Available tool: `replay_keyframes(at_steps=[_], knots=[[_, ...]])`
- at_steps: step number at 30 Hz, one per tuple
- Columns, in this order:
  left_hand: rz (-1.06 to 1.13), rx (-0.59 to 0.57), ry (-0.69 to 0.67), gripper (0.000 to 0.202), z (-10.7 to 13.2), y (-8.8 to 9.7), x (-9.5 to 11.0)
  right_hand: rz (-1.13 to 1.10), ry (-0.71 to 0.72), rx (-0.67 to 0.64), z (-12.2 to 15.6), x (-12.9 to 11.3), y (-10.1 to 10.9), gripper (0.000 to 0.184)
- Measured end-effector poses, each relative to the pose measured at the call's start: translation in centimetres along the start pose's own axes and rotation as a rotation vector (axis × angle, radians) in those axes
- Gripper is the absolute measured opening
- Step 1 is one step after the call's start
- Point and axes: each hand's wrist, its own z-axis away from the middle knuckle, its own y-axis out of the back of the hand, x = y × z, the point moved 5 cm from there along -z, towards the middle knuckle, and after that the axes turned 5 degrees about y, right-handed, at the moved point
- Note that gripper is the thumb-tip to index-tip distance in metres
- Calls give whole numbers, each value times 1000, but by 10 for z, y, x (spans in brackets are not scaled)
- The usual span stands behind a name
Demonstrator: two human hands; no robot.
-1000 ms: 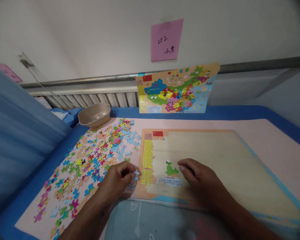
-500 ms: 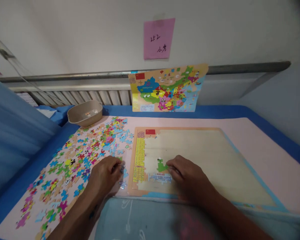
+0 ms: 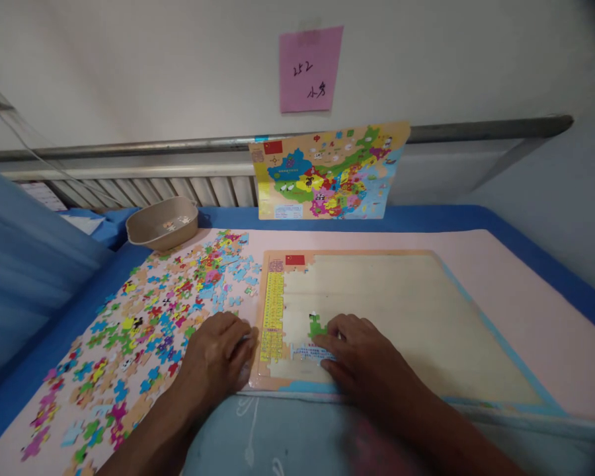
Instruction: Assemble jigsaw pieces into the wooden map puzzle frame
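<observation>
A puzzle board [image 3: 377, 291] lies in front of me, its left strip and top-left flag section filled with joined pieces. My right hand [image 3: 359, 354] rests over its lower middle, index finger stretched onto the joined green pieces [image 3: 317, 327] and thumb apart below. Under that finger is a pale-blue text section [image 3: 302, 352], partly covered. My left hand [image 3: 223, 350] is curled closed at the board's left edge, beside the loose puzzle pieces [image 3: 139, 337]; what its fingers hold, if anything, is hidden.
A beige basin [image 3: 163, 228] with a few pieces in it stands at the back left. A map picture [image 3: 327, 178] leans against the metal rail [image 3: 486, 129] behind the board. A blue curtain [image 3: 34, 264] hangs at left, and a pink note [image 3: 310, 73] is taped to the wall.
My right hand has moved from a pinch beside the green pieces to an outstretched index finger on them. My left hand has shifted slightly toward the board's edge. The view has tilted a little.
</observation>
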Motion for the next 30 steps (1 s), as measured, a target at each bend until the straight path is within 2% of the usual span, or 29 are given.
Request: replay_keyframes(at_steps=[7, 13, 22, 30], knots=[[-77, 70, -2, 24, -1, 8, -11, -16, 9, -31, 0, 3, -3, 24], [-75, 51, 17, 22, 0, 6, -17, -33, 53, 2, -2, -1, -4, 24], [-117, 56, 88, 23, -2, 16, -28, 12, 87, 36, -2, 2, -11, 21], [-174, 111, 180, 27, 1, 32, -49, 13, 46, -49, 1, -2, -5, 17]])
